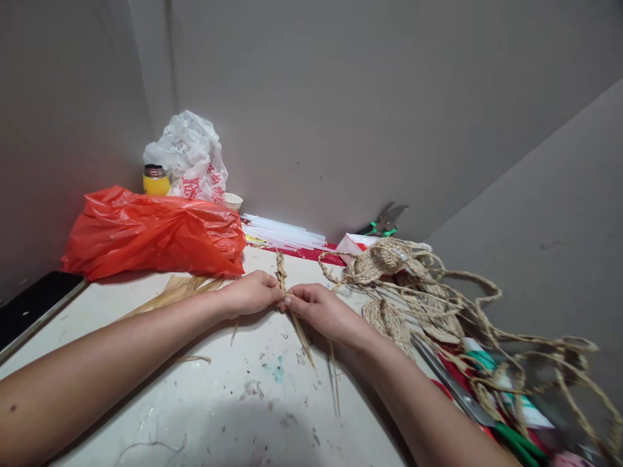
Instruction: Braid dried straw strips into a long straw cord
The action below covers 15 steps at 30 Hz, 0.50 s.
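Observation:
A short braid of dried, straw-coloured plant fibre (pixel 281 270) points away from me over the white table. Its lower end is pinched between my left hand (pixel 257 292) and my right hand (pixel 315 309), whose fingertips meet there. Loose strands (pixel 302 337) trail from the pinch toward me. Flat dried leaf strips (pixel 170 293) lie beside and partly behind my left forearm. Coils of twisted straw cord (pixel 389 318) are heaped to the right of my right hand. The fingertips hide the exact place where the strands cross.
An orange-red plastic bag (pixel 156 233), a clear bag (pixel 189 152) and a yellow jar (pixel 156 181) stand at back left. Translucent sticks (pixel 285 231) and pruning shears (pixel 386 220) lie by the wall. A dark phone-like slab (pixel 39 308) is left; green-handled scissors (pixel 462 395) are right.

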Available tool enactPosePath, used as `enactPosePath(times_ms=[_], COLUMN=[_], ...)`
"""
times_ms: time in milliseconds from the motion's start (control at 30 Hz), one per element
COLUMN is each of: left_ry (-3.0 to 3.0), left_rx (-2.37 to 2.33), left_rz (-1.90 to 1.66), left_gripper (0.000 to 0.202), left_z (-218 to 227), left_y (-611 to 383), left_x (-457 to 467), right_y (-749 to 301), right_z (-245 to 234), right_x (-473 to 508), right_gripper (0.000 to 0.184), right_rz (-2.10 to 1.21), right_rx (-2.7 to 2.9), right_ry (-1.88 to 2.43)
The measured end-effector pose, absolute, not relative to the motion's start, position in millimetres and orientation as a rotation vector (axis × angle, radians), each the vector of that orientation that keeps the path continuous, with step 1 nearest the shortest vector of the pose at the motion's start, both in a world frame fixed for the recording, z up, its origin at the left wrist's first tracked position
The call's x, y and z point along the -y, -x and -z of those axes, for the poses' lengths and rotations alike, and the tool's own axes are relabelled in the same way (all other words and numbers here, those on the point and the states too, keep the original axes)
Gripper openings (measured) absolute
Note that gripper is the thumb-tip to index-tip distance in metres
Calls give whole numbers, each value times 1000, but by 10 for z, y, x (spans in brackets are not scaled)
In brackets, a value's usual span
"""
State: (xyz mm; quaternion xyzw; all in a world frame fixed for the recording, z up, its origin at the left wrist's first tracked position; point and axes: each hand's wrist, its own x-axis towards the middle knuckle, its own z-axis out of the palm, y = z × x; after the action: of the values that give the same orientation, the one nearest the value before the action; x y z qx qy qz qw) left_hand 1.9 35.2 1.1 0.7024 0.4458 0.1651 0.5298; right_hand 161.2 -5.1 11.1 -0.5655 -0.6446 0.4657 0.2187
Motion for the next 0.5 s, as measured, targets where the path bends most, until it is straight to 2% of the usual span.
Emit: enactPosePath(times_ms=[300,500], left_ry=[-1669,-1625], left_rx=[-1123,-1070], left_rz=[-483,-506], left_gripper=[17,18], left_z=[-43,-47], left_y=[-27,-33], left_x=[-292,-290], right_y=[-1674,-1519], right_z=[-251,-242], right_x=[91,188], right_gripper=[23,23], right_rz=[-908,-1155], right_rx=[2029,1844], right_ry=[1725,1717])
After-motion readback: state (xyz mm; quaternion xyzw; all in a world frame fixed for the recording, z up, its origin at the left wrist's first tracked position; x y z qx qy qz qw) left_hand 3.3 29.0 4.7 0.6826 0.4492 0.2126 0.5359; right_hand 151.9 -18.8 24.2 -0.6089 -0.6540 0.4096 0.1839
